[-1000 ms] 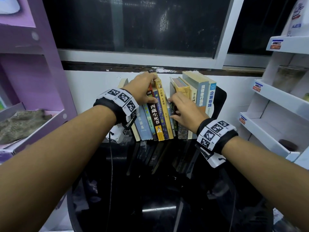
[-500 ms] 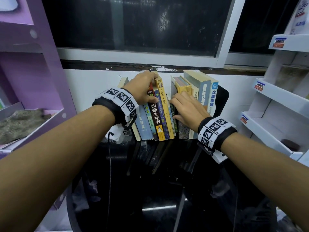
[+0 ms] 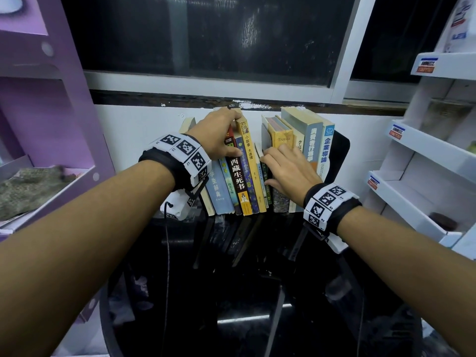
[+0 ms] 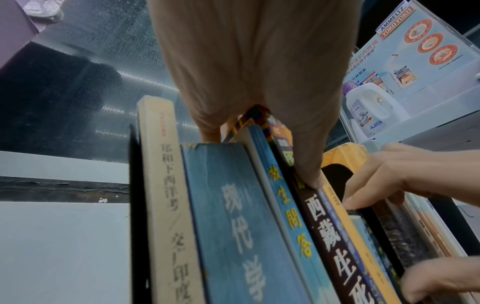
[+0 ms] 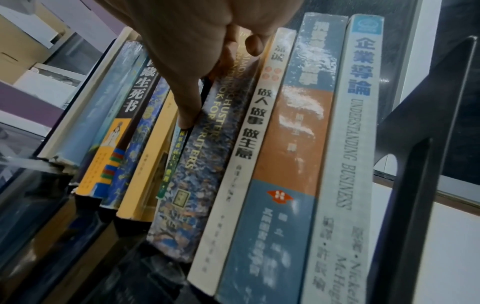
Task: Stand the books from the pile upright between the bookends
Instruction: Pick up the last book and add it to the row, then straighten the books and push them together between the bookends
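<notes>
A row of books stands upright on the black table [image 3: 257, 292] between two black bookends, the left bookend [image 4: 136, 205] and the right bookend [image 3: 340, 155]. My left hand [image 3: 219, 135] grips the tops of the left books, thumb on the dark-spined book [image 3: 237, 176], fingers hooked behind; this group leans slightly left. My right hand [image 3: 288, 168] pinches a thin green book [image 5: 171, 162] in the middle. Its thumb [image 5: 187, 115] lies along that spine, beside the mottled blue book [image 5: 197, 164]. A narrow gap shows above the thin books.
A purple shelf unit [image 3: 51, 124] stands at the left and a white display rack [image 3: 425, 150] at the right. Behind the books are a white wall and a dark window [image 3: 206, 42]. The glossy table top reflects the books.
Almost nothing differs. Both hands stay on the books; my right hand has shifted slightly up and left along the thin spines.
</notes>
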Action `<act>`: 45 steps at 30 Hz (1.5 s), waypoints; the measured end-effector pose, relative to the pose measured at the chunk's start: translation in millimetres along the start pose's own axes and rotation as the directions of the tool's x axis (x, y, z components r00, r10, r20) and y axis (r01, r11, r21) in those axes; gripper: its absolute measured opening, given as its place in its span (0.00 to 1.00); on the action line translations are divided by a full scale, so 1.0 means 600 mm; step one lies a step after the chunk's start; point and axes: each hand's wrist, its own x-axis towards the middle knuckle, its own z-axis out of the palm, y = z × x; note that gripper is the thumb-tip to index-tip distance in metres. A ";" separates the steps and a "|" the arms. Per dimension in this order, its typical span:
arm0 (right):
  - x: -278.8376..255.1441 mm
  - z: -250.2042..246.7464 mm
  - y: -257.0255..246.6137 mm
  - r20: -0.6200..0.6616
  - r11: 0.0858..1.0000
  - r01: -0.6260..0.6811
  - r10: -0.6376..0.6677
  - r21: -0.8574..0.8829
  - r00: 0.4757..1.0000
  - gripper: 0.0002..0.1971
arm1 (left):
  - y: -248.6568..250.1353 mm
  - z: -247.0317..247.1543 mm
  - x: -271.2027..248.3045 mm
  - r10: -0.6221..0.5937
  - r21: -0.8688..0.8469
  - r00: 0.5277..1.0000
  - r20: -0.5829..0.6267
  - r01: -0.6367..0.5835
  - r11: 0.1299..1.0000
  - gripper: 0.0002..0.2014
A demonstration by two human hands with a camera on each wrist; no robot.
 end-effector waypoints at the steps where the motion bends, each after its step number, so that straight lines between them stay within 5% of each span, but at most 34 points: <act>1: 0.000 -0.001 0.000 0.000 1.000 -0.003 0.003 0.009 1.000 0.28 | 0.000 0.000 0.000 -0.001 0.002 1.000 0.004 0.001 1.000 0.39; 7: -0.005 -0.008 0.010 -0.041 0.987 -0.029 0.036 0.158 0.999 0.29 | -0.003 -0.009 0.001 0.026 0.029 0.999 0.042 -0.027 0.999 0.39; 14: 0.001 -0.067 0.063 -0.254 0.978 -0.037 0.089 0.203 0.963 0.29 | -0.037 -0.032 -0.008 0.161 0.015 0.985 0.068 -0.162 0.987 0.40; 29: 0.009 -0.052 0.182 0.037 0.968 -0.073 0.066 0.240 0.997 0.40 | -0.108 -0.007 -0.020 0.189 -0.106 0.979 -0.071 -0.196 0.975 0.44; 45: -0.030 -0.013 0.202 -0.079 0.939 -0.184 0.215 0.289 0.974 0.38 | -0.033 0.033 0.047 0.333 -0.199 0.937 -0.101 -0.347 0.917 0.43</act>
